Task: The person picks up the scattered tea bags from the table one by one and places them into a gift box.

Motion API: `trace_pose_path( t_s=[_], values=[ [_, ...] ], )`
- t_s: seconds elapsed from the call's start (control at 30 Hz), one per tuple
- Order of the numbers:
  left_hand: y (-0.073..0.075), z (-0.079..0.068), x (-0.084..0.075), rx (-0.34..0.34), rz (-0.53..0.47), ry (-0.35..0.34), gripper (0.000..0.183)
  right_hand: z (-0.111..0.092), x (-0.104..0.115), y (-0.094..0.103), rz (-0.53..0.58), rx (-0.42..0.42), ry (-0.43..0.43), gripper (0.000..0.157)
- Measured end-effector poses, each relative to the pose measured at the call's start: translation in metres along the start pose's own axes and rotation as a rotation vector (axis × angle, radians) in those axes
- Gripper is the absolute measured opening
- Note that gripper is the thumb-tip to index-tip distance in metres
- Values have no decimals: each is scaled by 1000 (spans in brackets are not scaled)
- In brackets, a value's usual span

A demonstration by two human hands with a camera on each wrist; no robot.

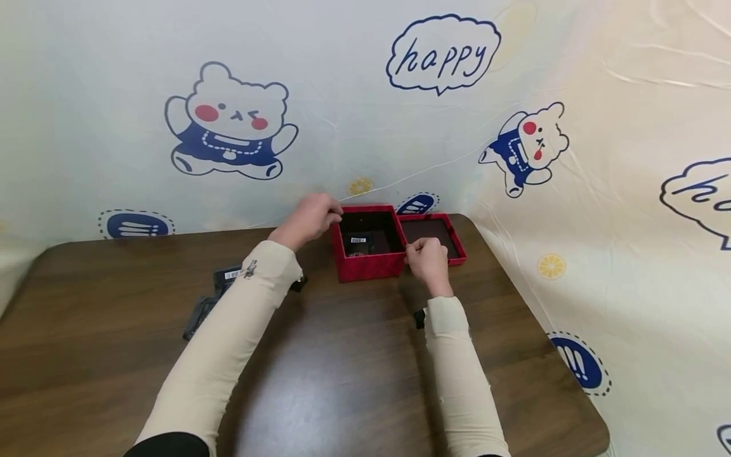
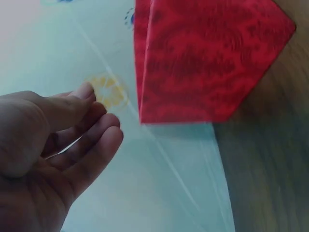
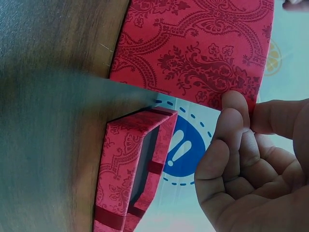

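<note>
A red patterned box (image 1: 371,267) stands open-topped at the back of the table. Inside it lies a small dark item with a white barcode label (image 1: 358,240). My right hand (image 1: 429,261) pinches the box's near right corner; in the right wrist view the thumb and fingertips (image 3: 234,102) meet at that edge. My left hand (image 1: 311,219) is by the box's far left corner. In the left wrist view its loosely bent fingers (image 2: 91,157) are apart from the red wall and hold nothing.
The shallow red lid (image 1: 459,254), dark inside, lies just right of the box. Several dark flat items (image 1: 201,312), one with a barcode label, lie partly behind the left sleeve. A printed cloth (image 1: 337,127) hangs right behind the wooden table (image 1: 331,381).
</note>
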State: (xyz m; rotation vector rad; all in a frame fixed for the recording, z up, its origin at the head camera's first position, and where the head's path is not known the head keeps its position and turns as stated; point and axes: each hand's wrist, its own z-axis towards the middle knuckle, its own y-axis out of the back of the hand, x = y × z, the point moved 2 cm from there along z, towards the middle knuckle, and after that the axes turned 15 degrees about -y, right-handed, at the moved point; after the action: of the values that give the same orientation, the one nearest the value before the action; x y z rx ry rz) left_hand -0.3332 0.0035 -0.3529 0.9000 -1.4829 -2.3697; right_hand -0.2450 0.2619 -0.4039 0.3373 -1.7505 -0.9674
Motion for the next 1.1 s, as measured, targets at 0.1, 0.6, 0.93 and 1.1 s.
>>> trace_pose_path(
  t_s=[0.1, 0.6, 0.93, 1.1],
  values=[
    [7, -11, 6, 9, -32, 10, 10, 0, -1, 1, -2, -20, 1, 29],
    [19, -60, 31, 16, -67, 67, 8, -2, 0, -2, -2, -15, -7, 28],
    [21, -87, 45, 57, -14, 72, 9, -3, 0, -2, -3, -17, 6, 30],
    [22, -100, 50, 76, -7, 88, 10, -3, 2, -1, -1, -14, 0, 30]
  ],
)
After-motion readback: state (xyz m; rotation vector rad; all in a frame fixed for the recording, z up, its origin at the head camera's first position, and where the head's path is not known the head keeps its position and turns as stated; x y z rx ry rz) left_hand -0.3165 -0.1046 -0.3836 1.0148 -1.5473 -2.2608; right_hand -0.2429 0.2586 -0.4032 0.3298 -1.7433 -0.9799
